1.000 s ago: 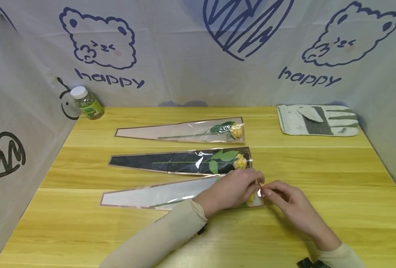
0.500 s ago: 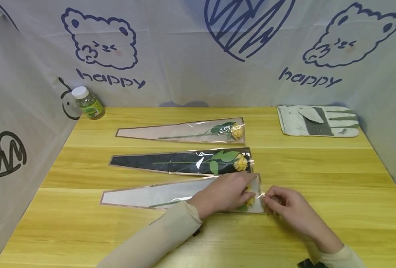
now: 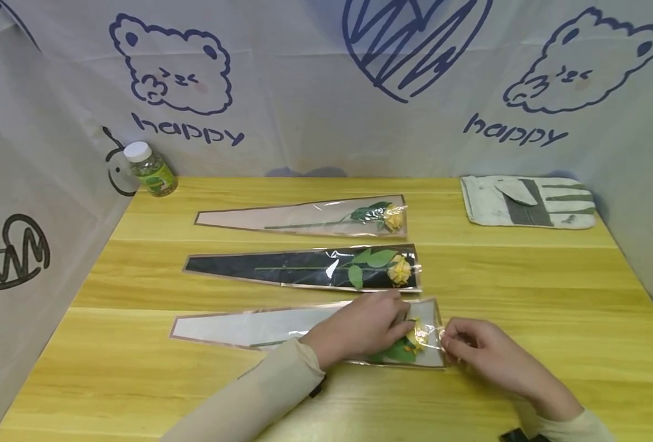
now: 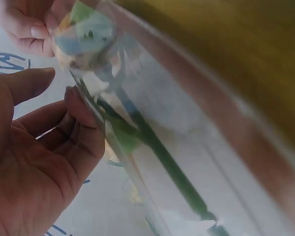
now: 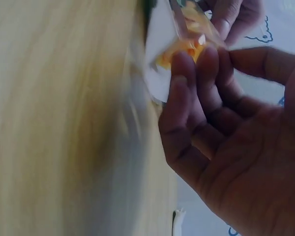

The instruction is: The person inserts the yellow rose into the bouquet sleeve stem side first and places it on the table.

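A yellow rose with green leaves lies inside a clear flower sleeve [image 3: 216, 327] with a white backing and brownish-pink border, nearest of three such sleeves. My left hand [image 3: 359, 325] rests over the sleeve beside the bloom [image 3: 417, 337], hiding part of the stem and leaves. In the left wrist view its fingers [image 4: 88, 132] touch the film, the thumb standing apart from them. At the sleeve's wide right end, my right hand [image 3: 489, 356] pinches the clear film between thumb and fingertips. The right wrist view shows that pinch close beside the yellow petals [image 5: 184, 54].
Behind lie a black-backed sleeve [image 3: 232, 268] and a pale pink-backed sleeve [image 3: 238, 219], each holding a yellow rose. A white-capped jar [image 3: 158, 178] stands at the back left. A white and grey glove [image 3: 486, 205] lies at the back right. Drawn-on white cloth [image 3: 293, 110] walls the table.
Both hands have moved slightly toward me, and the white sleeve's wide end has shifted the same way. The left hand has drawn back from the end edge, uncovering the yellow bloom.
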`<state>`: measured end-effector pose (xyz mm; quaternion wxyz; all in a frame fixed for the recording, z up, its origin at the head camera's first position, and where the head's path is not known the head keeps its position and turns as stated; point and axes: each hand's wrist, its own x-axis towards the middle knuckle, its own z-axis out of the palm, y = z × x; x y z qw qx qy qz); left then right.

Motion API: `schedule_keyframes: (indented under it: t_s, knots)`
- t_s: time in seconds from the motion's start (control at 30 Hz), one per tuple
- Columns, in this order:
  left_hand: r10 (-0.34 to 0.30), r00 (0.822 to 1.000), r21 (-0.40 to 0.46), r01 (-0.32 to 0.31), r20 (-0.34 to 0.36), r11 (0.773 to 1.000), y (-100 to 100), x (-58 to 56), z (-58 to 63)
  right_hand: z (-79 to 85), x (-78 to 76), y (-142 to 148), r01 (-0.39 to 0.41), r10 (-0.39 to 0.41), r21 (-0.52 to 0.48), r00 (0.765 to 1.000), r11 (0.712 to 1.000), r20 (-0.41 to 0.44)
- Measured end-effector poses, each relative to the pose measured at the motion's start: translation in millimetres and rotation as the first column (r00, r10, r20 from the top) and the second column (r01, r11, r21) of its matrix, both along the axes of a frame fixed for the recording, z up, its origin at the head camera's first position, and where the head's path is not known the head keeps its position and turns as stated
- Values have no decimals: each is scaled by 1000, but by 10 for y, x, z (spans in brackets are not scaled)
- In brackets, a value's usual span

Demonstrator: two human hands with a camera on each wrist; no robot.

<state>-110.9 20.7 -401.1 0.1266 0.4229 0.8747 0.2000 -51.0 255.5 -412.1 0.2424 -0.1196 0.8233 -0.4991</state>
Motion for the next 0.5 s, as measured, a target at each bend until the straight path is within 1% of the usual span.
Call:
schedule_keyframes:
  t_s: [0.13, 0.2, 0.27, 0.4, 0.5]
  knots:
    - [-11, 1000, 27, 11, 2, 1000, -22, 14, -5, 2, 6, 45, -62, 63, -25, 997, 998, 49]
    - [-8, 1000, 37, 8, 2, 999, -31, 20, -16, -2, 4, 60, -71, 72, -21, 996, 997, 61]
    - [-4, 1000, 48, 4, -3, 999, -38, 24, -30, -10, -4, 75, -64, 64, -6, 996, 998, 66]
    - [48, 999, 70, -50, 24, 996, -83, 41, -32, -20, -39, 121, -37, 36, 41, 999, 998, 41]
    - [119, 990, 98, -126, 74, 987, -192, 45, -16, 0, -84, 164, -18, 19, 82, 1000, 997, -15]
